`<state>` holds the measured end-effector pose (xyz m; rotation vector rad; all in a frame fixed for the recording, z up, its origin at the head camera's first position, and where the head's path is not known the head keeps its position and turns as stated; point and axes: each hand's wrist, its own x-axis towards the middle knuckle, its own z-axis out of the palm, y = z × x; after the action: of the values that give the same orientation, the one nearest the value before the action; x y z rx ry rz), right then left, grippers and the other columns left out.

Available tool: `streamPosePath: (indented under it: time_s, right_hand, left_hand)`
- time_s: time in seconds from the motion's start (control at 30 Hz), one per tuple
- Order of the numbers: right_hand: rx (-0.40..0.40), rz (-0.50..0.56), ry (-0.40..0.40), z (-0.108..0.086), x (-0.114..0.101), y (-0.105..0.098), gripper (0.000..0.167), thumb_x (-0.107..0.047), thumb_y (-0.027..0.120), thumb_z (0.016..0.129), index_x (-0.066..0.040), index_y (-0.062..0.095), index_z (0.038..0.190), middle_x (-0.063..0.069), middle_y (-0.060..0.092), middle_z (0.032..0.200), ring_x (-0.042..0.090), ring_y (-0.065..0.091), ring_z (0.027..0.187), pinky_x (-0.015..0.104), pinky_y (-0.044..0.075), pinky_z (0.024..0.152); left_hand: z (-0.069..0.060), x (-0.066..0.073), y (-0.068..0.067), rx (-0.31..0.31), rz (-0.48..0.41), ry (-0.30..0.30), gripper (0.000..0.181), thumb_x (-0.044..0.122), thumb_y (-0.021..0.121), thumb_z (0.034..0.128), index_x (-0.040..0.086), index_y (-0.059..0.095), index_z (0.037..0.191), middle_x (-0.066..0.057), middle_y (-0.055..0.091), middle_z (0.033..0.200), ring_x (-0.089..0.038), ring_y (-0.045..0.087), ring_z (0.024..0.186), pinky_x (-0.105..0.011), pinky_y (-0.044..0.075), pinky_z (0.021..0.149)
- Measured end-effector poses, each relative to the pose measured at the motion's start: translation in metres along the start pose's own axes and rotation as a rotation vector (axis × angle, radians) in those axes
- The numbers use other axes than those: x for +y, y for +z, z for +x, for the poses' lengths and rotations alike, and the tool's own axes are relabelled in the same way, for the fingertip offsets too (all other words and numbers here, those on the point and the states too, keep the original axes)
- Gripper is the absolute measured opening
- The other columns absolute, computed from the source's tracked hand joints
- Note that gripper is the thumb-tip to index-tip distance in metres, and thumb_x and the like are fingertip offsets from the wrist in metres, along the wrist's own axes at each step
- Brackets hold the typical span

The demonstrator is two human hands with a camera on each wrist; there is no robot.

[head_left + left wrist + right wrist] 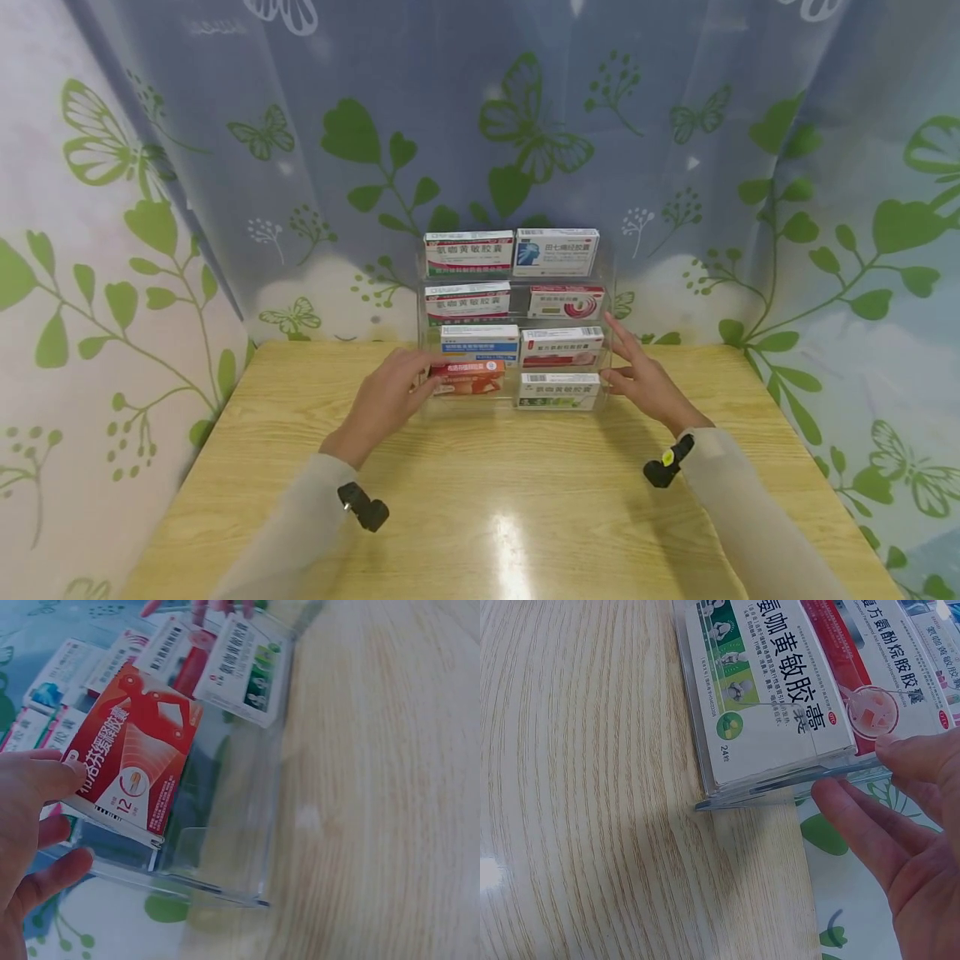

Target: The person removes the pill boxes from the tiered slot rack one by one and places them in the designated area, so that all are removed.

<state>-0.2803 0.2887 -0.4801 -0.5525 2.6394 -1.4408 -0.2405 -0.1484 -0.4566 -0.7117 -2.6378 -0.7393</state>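
A clear plastic display rack [512, 406] stands on the table, with medicine boxes in two columns on its stepped tiers. At its lower left, my left hand [390, 398] holds the left end of a red-orange medicine box [139, 754] between its fingers and thumb. That box sits at an angle over the bottom tier in the left wrist view. On the other side, my right hand [922, 817] pinches the rack's side wall, fingers outside it. Beside that hand, a white-and-green medicine box [772, 697] lies in the bottom right place.
Above are a blue-and-white box [480, 340], a red-and-white box [562, 350] and several more boxes on the upper tiers. Wood-grain table [495, 500] surface spreads in front. A leaf-and-butterfly curtain [450, 108] hangs close behind the rack and along both sides.
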Motion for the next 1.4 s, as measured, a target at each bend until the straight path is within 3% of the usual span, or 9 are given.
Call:
streamPosePath:
  time_s: [0.17,0.27,0.7,0.9,1.2,1.4]
  right_hand:
    - [0.000,0.003,0.016,-0.002,-0.002,0.000,0.099,-0.001,0.060,0.111,-0.044,-0.001,0.175,0.034,0.023,0.175,0.061,0.063,0.129,0.057,0.065,0.094]
    - [0.002,0.004,0.025,-0.002,-0.002,-0.001,0.098,-0.003,0.060,0.111,-0.046,-0.001,0.175,0.033,0.024,0.176,0.061,0.063,0.130,0.056,0.065,0.095]
    - [0.005,-0.008,0.018,-0.002,0.000,-0.001,0.098,-0.002,0.060,0.111,-0.045,-0.001,0.175,0.033,0.024,0.175,0.060,0.064,0.129,0.052,0.066,0.094]
    - [0.008,-0.014,0.016,-0.001,0.000,-0.001,0.098,-0.002,0.060,0.111,-0.045,-0.001,0.175,0.034,0.025,0.175,0.061,0.064,0.128,0.052,0.067,0.093]
    - [0.007,-0.014,0.036,0.000,0.002,-0.001,0.101,0.000,0.060,0.110,-0.050,-0.001,0.173,0.032,0.023,0.176,0.062,0.062,0.131,0.057,0.065,0.095]
    - [0.002,-0.023,0.038,0.001,0.002,0.000,0.102,0.000,0.060,0.110,-0.053,-0.002,0.172,0.031,0.022,0.177,0.060,0.063,0.131,0.058,0.064,0.096]
  left_hand:
    - [-0.004,-0.004,-0.014,-0.023,-0.136,-0.026,0.035,0.020,0.076,0.1043,0.015,0.073,0.139,-0.006,0.074,0.135,-0.025,0.069,0.123,-0.041,0.066,0.092]
    - [-0.010,-0.009,-0.019,-0.051,-0.193,-0.068,0.035,0.018,0.075,0.1048,0.014,0.073,0.139,-0.006,0.074,0.134,-0.025,0.071,0.125,-0.040,0.067,0.091]
    - [-0.052,-0.048,-0.039,-0.172,-0.273,-0.176,0.027,0.013,0.076,0.1037,0.015,0.076,0.131,-0.005,0.077,0.131,-0.027,0.073,0.118,-0.038,0.067,0.085]
    - [-0.070,-0.063,-0.038,-0.288,-0.329,-0.247,0.024,0.019,0.072,0.1069,0.016,0.076,0.131,-0.008,0.076,0.133,-0.028,0.073,0.118,-0.037,0.064,0.089]
    - [-0.081,-0.086,-0.025,-0.398,-0.503,-0.348,0.029,0.014,0.066,0.1098,0.002,0.072,0.136,-0.023,0.068,0.141,-0.036,0.070,0.121,-0.037,0.068,0.086]
    - [-0.085,-0.098,-0.021,-0.424,-0.449,-0.437,0.029,0.016,0.064,0.1113,0.006,0.074,0.136,-0.023,0.065,0.146,-0.029,0.069,0.117,-0.037,0.068,0.086]
